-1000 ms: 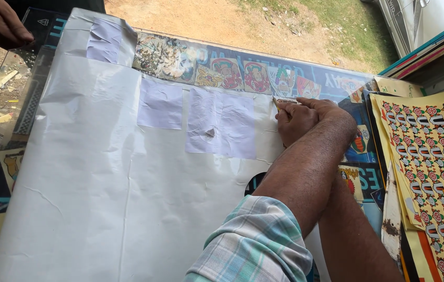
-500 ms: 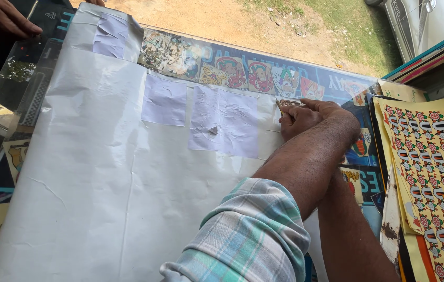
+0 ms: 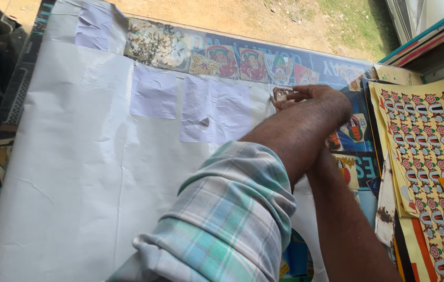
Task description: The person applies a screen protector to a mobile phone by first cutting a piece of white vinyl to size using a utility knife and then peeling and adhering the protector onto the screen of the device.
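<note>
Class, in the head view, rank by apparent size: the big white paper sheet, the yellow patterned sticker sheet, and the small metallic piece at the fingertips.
1. Big white paper sheet
2. Yellow patterned sticker sheet, partly cut off by the frame
3. Small metallic piece

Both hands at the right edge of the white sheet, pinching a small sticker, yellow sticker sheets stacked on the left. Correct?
Not quite. The head view shows the yellow sticker sheets on the right, not the left. The rest stands: the left hand and the right hand are together at the white sheet's right edge, fingers pinching a small sticker.
</note>
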